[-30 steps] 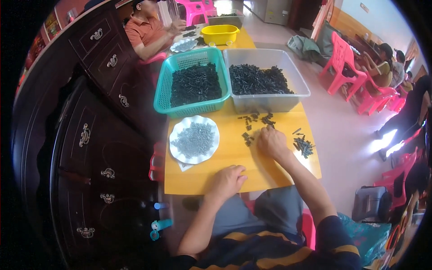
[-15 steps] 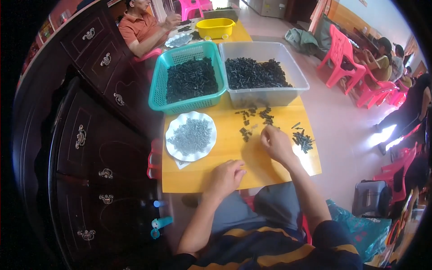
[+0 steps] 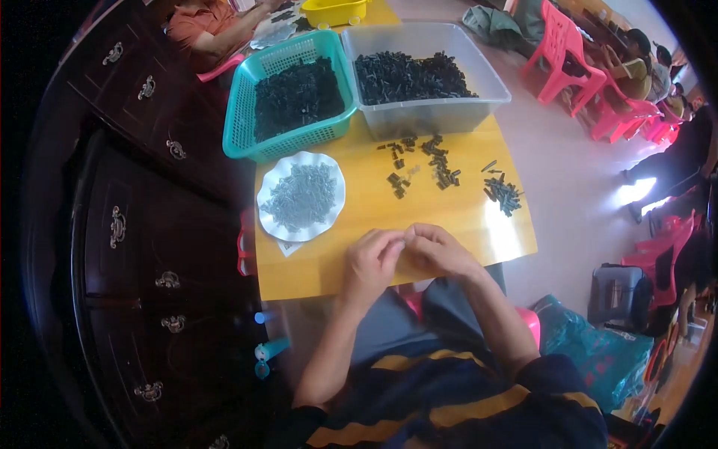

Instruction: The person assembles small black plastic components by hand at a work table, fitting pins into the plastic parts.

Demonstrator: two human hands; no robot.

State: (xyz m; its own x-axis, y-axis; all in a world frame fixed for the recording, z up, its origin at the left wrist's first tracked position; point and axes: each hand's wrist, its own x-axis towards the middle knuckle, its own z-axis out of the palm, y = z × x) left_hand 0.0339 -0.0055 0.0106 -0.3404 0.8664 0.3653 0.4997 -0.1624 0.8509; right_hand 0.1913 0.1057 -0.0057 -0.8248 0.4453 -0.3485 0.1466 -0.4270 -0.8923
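Note:
Over the near part of the yellow table, my left hand and my right hand meet with fingertips pinched together. Whatever is between them is too small and hidden to make out. Left of my hands stands a white wavy-rimmed plate heaped with small clear or silvery pieces. Beyond my hands lie loose short black pieces in scattered groups. To their right is a small pile of slim dark pieces.
A teal perforated basket and a clear plastic bin, both holding many black pieces, stand at the table's far side. Behind them is a yellow tub. Dark drawers line the left. Pink chairs and people sit at right.
My right hand has drawn back from the loose black pieces and come to my left hand, their fingertips now together. The view has tilted, so the table sits higher in the picture.

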